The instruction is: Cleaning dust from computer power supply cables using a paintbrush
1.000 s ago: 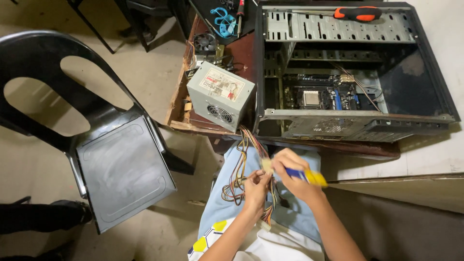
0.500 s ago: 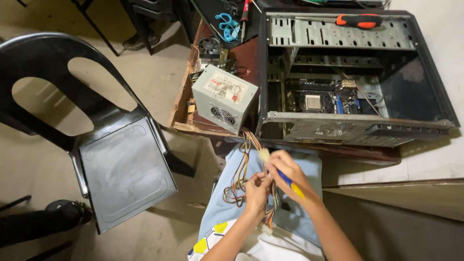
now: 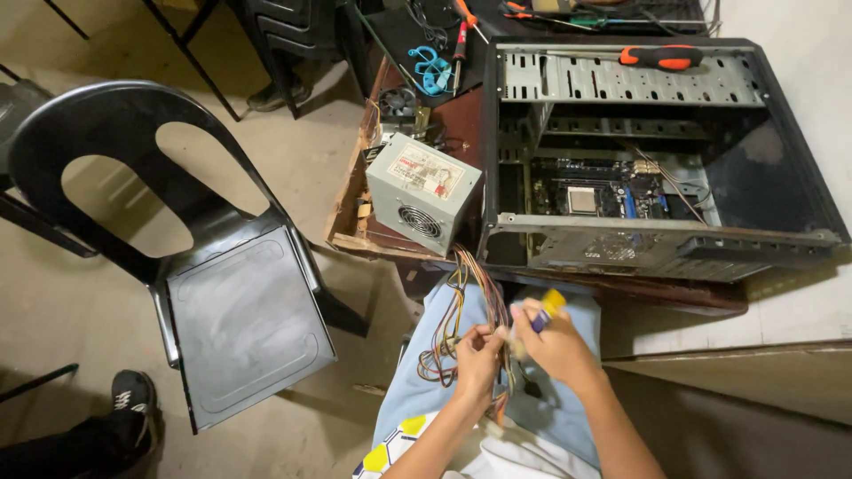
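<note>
Both hands (image 3: 519, 350) lower, screwdriver (image 3: 546, 310) tilted upward

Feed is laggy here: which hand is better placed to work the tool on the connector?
Right, probably. The right hand already grips the yellow-handled tool, its tip toward the connector pinched in the left hand, which is busy steadying the cable bundle from the power supply.

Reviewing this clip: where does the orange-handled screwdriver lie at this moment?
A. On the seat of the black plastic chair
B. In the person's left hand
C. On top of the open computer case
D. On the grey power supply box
C. The orange-handled screwdriver rests on the perforated upper panel of the open computer case, well away from the black chair and both hands.
</note>
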